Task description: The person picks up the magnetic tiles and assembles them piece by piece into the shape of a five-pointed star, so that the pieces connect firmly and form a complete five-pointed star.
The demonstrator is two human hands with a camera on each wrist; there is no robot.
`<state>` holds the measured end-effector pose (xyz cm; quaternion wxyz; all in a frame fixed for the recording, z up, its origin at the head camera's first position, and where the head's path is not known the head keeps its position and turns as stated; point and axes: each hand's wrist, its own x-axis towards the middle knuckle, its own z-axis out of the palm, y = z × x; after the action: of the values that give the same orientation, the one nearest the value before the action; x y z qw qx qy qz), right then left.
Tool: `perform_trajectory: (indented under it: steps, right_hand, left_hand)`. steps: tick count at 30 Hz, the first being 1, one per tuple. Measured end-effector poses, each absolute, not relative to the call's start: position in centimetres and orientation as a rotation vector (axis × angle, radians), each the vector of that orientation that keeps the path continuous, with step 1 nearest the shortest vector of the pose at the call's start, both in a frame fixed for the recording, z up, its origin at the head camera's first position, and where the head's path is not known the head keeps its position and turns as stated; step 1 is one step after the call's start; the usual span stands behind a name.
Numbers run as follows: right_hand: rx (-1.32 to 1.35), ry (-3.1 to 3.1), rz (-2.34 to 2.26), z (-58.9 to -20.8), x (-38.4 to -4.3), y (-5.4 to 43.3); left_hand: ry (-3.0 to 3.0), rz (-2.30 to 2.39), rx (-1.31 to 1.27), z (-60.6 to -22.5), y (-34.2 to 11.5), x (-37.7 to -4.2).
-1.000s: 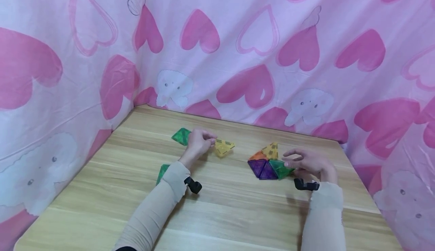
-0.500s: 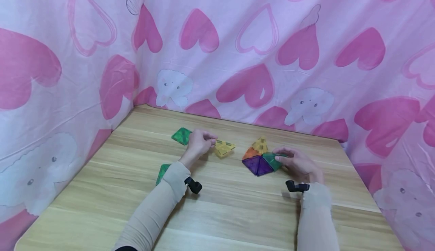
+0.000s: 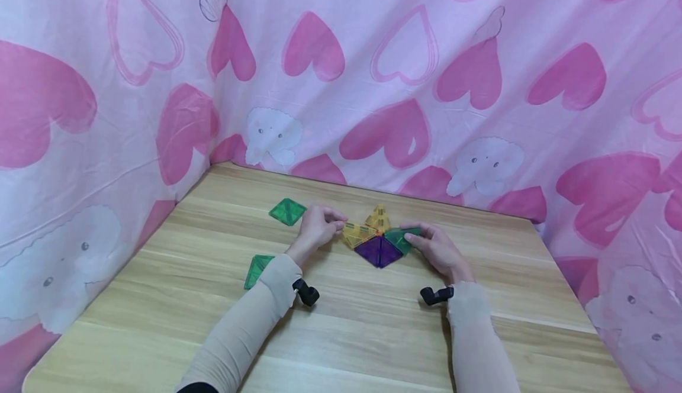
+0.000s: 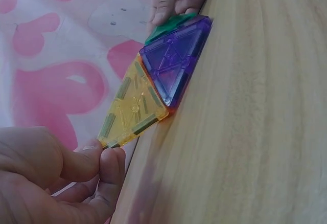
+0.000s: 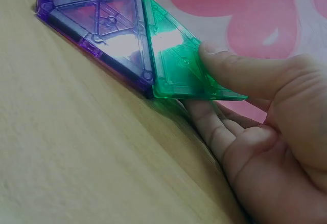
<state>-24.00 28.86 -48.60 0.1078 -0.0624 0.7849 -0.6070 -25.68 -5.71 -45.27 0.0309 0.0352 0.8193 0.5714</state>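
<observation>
In the head view my left hand pinches the corner of a yellow triangular magnetic tile between thumb and fingers. My right hand grips a green triangular tile, thumb on top and fingers beneath. That green tile is joined along one edge to purple triangular tiles. Another yellow tile stands up at the far side of this group. The held yellow tile touches the purple tiles' edge in the left wrist view. Of the orange tile, only a sliver shows behind the purple ones.
A green diamond of two triangles lies on the wooden table left of my left hand. Another green piece lies nearer, partly hidden by my left sleeve. A pink heart-patterned curtain borders the table's back and sides.
My right hand has moved left, bringing the joined purple, green, orange and yellow tiles against the left hand's yellow tile. The group has turned a little; my left hand has barely moved.
</observation>
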Motion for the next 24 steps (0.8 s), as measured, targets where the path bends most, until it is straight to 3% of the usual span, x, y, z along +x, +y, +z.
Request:
perform_trajectory:
  steps: [14,24]
  right_hand:
    - [-0.258,2.238,-1.882,-48.7,-24.1,28.8]
    - [-0.138,2.331,-1.931,-48.9,-23.8,28.5]
  left_hand:
    - [2.523,1.722,0.120,-45.5,-5.5,-25.9]
    - [2.714,1.614,0.052,-43.7,-8.4,-26.9]
